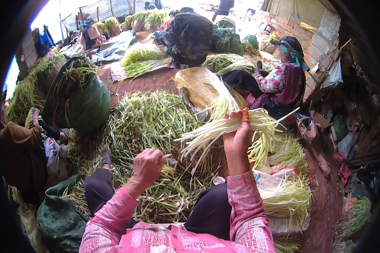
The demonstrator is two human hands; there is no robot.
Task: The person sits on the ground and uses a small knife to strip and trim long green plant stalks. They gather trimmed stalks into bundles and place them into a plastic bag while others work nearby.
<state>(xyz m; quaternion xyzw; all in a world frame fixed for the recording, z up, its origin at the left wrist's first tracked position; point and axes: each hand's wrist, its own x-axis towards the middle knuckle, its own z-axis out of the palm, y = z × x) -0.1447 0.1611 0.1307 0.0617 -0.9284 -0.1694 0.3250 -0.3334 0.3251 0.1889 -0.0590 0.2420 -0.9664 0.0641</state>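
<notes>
My right hand (237,136) is raised at the middle right, closed around a bunch of long pale yellow-white vegetable stalks (205,131) that look like blanched chives. White stalk ends fan out to the left and the yellower leaves droop to the right. An orange wrap (245,115) covers one finger. My left hand (147,170) is closed in front of my lap, apart from the bunch. Out of its finger side pokes a small blade-like tool (171,160), blurred, with its handle hidden in the fist. Between and beyond both hands spreads a heap of green and straw-coloured trimmings (155,120).
Sorted pale bundles (285,199) lie stacked at my right side. Ahead is a tan woven sack (193,82) with more stalks. A full green sack (88,101) and a crumpled green sack (58,218) are leftward. Co-workers sit at left (20,151), ahead (190,34) and right (281,76).
</notes>
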